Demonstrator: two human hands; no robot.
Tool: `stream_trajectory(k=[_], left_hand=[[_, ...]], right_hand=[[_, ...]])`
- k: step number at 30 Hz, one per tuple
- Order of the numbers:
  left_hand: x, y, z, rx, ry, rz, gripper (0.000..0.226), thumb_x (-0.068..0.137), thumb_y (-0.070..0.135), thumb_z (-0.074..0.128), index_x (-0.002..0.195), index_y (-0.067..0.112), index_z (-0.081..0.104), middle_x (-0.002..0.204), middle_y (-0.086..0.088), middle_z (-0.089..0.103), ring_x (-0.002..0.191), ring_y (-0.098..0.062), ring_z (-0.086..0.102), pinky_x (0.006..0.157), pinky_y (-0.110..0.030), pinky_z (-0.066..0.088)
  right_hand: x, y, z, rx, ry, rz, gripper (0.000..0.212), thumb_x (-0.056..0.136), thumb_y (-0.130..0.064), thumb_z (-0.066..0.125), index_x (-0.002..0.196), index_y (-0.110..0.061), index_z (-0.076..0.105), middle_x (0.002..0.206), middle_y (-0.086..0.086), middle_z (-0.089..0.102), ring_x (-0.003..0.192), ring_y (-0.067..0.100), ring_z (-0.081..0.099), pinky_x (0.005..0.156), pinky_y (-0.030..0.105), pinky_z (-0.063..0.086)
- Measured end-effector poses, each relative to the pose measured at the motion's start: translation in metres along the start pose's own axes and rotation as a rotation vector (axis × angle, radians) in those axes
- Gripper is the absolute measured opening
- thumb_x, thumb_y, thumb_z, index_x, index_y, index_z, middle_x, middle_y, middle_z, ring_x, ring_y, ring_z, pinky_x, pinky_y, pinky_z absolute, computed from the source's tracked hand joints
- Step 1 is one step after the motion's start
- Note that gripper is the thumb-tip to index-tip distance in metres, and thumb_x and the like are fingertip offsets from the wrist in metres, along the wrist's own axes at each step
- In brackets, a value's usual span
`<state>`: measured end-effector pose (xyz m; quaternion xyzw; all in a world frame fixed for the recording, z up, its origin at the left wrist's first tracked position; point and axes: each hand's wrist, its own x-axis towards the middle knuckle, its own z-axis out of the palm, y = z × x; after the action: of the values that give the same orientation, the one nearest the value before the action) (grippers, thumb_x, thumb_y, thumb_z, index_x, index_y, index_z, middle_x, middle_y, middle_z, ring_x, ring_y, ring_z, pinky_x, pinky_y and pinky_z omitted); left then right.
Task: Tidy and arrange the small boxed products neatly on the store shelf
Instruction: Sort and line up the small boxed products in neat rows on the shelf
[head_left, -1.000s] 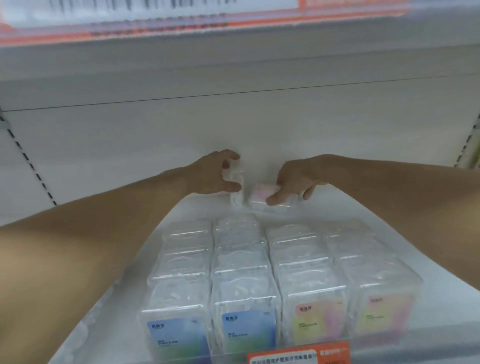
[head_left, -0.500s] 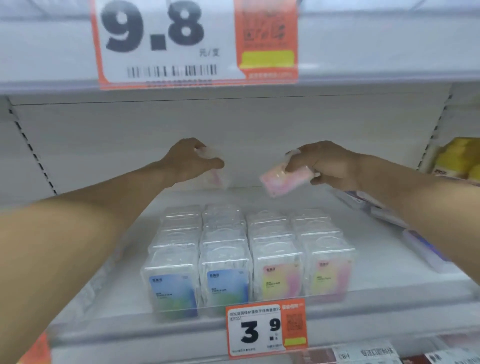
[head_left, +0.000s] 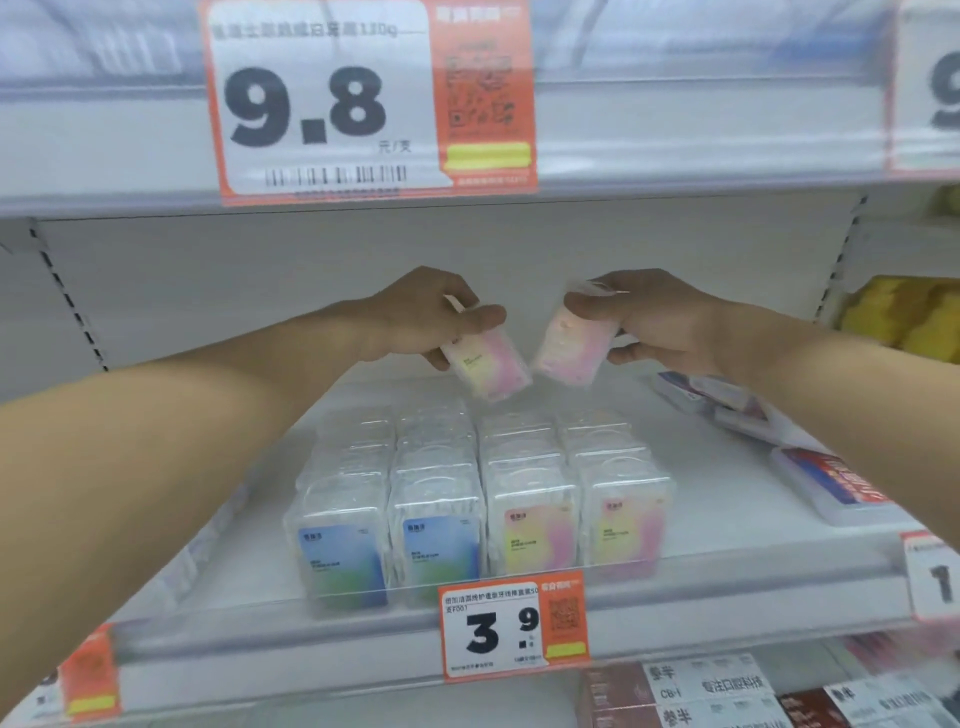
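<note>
My left hand (head_left: 426, 317) grips a small clear box with a pink and yellow label (head_left: 488, 364), tilted, in the air over the back of the shelf. My right hand (head_left: 649, 317) holds a second pink box (head_left: 571, 348) just to the right of it; the two boxes are close but apart. Below them, several small boxed products (head_left: 478, 499) stand in neat rows on the white shelf (head_left: 727, 519): blue and green labels in the two left columns, pink and yellow in the two right ones.
Flat red and blue packs (head_left: 826, 483) lie on the shelf at the right, under my right forearm. Yellow packs (head_left: 904, 317) sit further right. A 3.9 price tag (head_left: 511, 626) hangs on the shelf's front rail; the upper shelf rail carries a 9.8 tag (head_left: 322, 104).
Both hands have lifted their boxes off the back of the shelf and pulled them toward me, higher above the rows. The camera has drawn back and tilted up.
</note>
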<state>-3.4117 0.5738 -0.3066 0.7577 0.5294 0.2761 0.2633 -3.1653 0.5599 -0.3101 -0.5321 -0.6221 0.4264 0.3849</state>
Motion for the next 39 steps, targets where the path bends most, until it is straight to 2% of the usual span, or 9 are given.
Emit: stream_trajectory(k=[4,9,13,19,24,28,31,34,39], left_hand=[[0.002,0.008,0.013,0.148,-0.126,-0.016,0.044,0.079,0.055,0.070,0.100,0.016,0.068,0.097,-0.004,0.068,0.088,-0.016,0.066,0.070,-0.027,0.057],[0.004,0.011,0.038,0.258,-0.319,-0.085,0.048,0.077,0.059,0.069,0.096,0.014,0.070,0.097,-0.006,0.069,0.088,-0.021,0.067,0.083,-0.037,0.059],[0.003,0.015,0.041,0.163,-0.435,-0.162,0.056,0.090,0.059,0.050,0.104,0.007,0.068,0.100,-0.009,0.068,0.088,-0.022,0.064,0.096,-0.040,0.053],[0.000,0.017,0.036,0.207,-0.458,-0.140,0.028,0.097,0.041,0.051,0.095,0.018,0.067,0.090,-0.002,0.066,0.077,-0.018,0.064,0.095,-0.042,0.053],[-0.002,0.016,0.033,0.229,-0.454,-0.118,0.035,0.099,0.038,0.047,0.099,0.009,0.068,0.101,-0.013,0.070,0.078,-0.017,0.064,0.092,-0.042,0.054],[-0.007,0.017,0.028,0.311,-0.479,-0.101,0.037,0.099,0.041,0.046,0.102,0.010,0.067,0.090,-0.003,0.060,0.077,-0.014,0.053,0.077,-0.030,0.048],[-0.014,0.021,0.026,0.316,-0.552,-0.120,0.031,0.099,0.042,0.046,0.101,0.019,0.066,0.096,0.000,0.059,0.088,-0.015,0.051,0.087,-0.033,0.047],[-0.020,0.025,0.026,0.298,-0.611,-0.151,0.024,0.100,0.040,0.045,0.102,0.027,0.065,0.108,0.004,0.064,0.098,-0.014,0.055,0.104,-0.038,0.045],[-0.023,0.029,0.028,0.308,-0.627,-0.195,0.024,0.102,0.036,0.043,0.112,0.022,0.060,0.115,0.003,0.059,0.103,-0.014,0.053,0.102,-0.030,0.042]], right_hand=[[-0.002,0.001,-0.003,-0.075,-0.049,0.036,0.034,0.085,-0.020,0.074,0.117,-0.011,0.065,0.105,0.008,0.071,0.096,0.021,0.065,0.090,0.038,0.053],[-0.005,0.017,0.000,-0.211,-0.156,0.046,0.027,0.085,-0.018,0.073,0.111,-0.012,0.069,0.106,0.008,0.073,0.095,0.020,0.067,0.084,0.037,0.057],[-0.007,0.031,-0.001,-0.298,-0.279,0.095,0.030,0.092,-0.033,0.066,0.109,-0.009,0.072,0.100,0.008,0.074,0.088,0.017,0.068,0.081,0.031,0.057],[-0.008,0.036,-0.002,-0.204,-0.328,0.131,0.032,0.099,-0.038,0.055,0.093,-0.010,0.071,0.088,0.005,0.072,0.072,0.014,0.066,0.074,0.030,0.054],[-0.010,0.036,-0.001,-0.223,-0.288,0.126,0.035,0.100,-0.040,0.053,0.098,-0.010,0.070,0.089,0.005,0.072,0.063,0.010,0.067,0.063,0.024,0.054],[-0.012,0.037,0.000,-0.177,-0.315,0.123,0.033,0.098,-0.040,0.056,0.098,-0.010,0.071,0.081,-0.001,0.072,0.059,0.005,0.066,0.060,0.018,0.053],[-0.015,0.037,-0.001,-0.155,-0.333,0.133,0.031,0.097,-0.038,0.058,0.098,-0.010,0.072,0.073,-0.006,0.070,0.056,0.003,0.063,0.058,0.016,0.051],[-0.019,0.037,0.000,-0.170,-0.353,0.150,0.035,0.096,-0.039,0.059,0.109,-0.009,0.072,0.087,-0.004,0.069,0.059,0.002,0.063,0.058,0.015,0.051],[-0.024,0.037,-0.001,-0.161,-0.388,0.170,0.031,0.094,-0.040,0.060,0.106,-0.014,0.073,0.099,0.000,0.068,0.077,0.012,0.063,0.061,0.020,0.053]])
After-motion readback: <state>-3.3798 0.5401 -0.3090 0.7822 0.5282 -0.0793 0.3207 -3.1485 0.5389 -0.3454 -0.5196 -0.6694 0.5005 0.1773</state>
